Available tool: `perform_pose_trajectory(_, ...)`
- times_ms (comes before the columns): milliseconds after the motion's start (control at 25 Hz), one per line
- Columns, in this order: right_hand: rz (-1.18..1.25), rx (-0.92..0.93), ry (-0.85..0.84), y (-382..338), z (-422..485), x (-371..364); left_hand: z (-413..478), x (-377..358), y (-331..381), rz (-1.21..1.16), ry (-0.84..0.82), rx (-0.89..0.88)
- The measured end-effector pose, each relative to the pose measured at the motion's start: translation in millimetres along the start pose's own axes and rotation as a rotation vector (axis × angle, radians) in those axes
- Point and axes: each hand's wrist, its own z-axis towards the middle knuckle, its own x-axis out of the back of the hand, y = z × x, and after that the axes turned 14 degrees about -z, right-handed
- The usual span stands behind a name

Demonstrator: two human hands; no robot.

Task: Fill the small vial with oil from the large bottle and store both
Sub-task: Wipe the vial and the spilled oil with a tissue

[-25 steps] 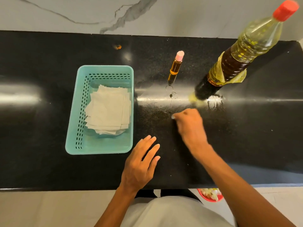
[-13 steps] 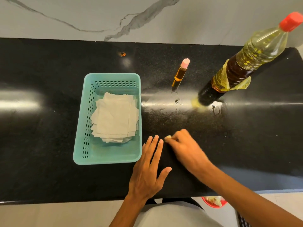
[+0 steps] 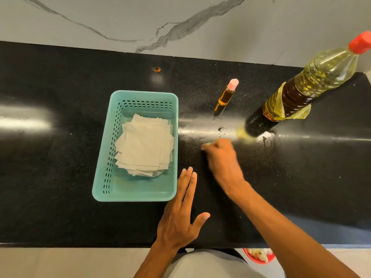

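Fingers (image 3: 208, 146) bunched on counter (image 3: 60, 157), near basket (image 3: 138, 195) edge.

Black polished stone countertop (image 3: 60, 197) against a white marble-patterned wall (image 3: 100, 15) with grey veining. Teal perforated plastic basket (image 3: 104, 177) standing on the countertop, holding a loose stack of white paper sheets (image 3: 144, 145). Small orange mark (image 3: 157, 69) near the countertop's rear edge. Red bowl (image 3: 259, 256), partly visible below the front edge.

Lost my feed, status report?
Left hand flat, empty. Right hand pinching something pale. Vial, bottle capped, upright. Droplets on counter.
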Motion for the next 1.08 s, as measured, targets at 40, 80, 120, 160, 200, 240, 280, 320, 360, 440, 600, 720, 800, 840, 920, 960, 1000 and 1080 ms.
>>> perform_pose_trajectory(40, 0.001, 0.141, -0.059, -14.2, -14.9, -1.8, -0.9, -0.1, -0.2, -0.009, -0.002, -0.003)
perform_pose_trajectory(80, -0.031, 0.274, -0.084, -10.2, -32.9, -5.8, -2.4, 0.2, -0.3, -0.022, -0.001, -0.005)
perform_pose_trajectory(120, -0.096, 0.338, -0.078, -2.7, -42.2, -0.4, -3.9, 0.5, -0.4, -0.033, 0.004, -0.006)
perform_pose_trajectory(160, -0.145, 0.265, -0.068, 12.0, -41.6, 4.6, -4.4, 1.0, -0.9, -0.034, 0.008, -0.007)
perform_pose_trajectory(200, -0.16, 0.102, -0.061, 31.1, -30.4, 8.5, -3.7, 1.0, -1.3, -0.026, 0.014, -0.005)
perform_pose_trajectory(240, -0.137, -0.003, -0.011, 44.2, -13.9, 8.4, -2.2, 0.7, -1.6, -0.015, 0.022, -0.005)
perform_pose_trajectory(280, -0.164, -0.037, 0.026, 44.1, 1.2, 7.3, -1.2, 0.2, -1.4, -0.009, 0.024, -0.006)
perform_pose_trajectory(320, -0.162, -0.003, -0.003, 35.1, 11.1, 5.2, -1.4, -0.7, -1.1, -0.01, 0.021, -0.007)
perform_pose_trajectory(360, -0.174, 0.065, -0.074, 18.4, 10.4, 4.0, -2.0, -1.1, -1.1, -0.015, 0.015, -0.01)
perform_pose_trajectory(440, -0.212, 0.255, -0.123, -3.1, -17.1, -0.1, -4.2, -0.1, -0.6, -0.026, 0.011, -0.016)
perform_pose_trajectory(600, -0.335, 0.105, -0.026, 47.0, 2.9, 16.7, -3.5, -1.1, -1.4, -0.023, 0.016, -0.009)
perform_pose_trajectory(720, -0.384, -0.091, 0.103, 62.7, 50.5, 14.2, -3.4, -2.2, -3.9, -0.002, 0.014, -0.01)
perform_pose_trajectory(800, -0.331, 0.052, 0.054, 40.1, 33.7, 1.5, -4.5, -2.3, -4.9, -0.002, 0.012, -0.018)
perform_pose_trajectory(840, -0.335, 0.18, 0.021, 33.6, 14.2, -1.5, -4.8, -2.4, -5.5, -0.008, 0.013, -0.02)
perform_pose_trajectory(920, -0.376, 0.304, -0.019, 50.1, 2.2, 8.5, -4.8, -2.4, -7.1, -0.008, 0.023, -0.01)
perform_pose_trajectory(960, -0.385, 0.224, -0.013, 66.2, 15.7, 13.6, -4.4, -2.2, -7.6, -0.002, 0.027, -0.009)
perform_pose_trajectory(1000, -0.417, 0.073, 0.074, 79.6, 35.6, 17.2, -4.1, -2.0, -7.4, 0.004, 0.029, -0.012)
perform_pose_trajectory(1080, -0.379, -0.063, 0.075, 69.0, 55.4, 18.4, -3.2, -2.2, -6.0, 0.021, 0.017, -0.027)
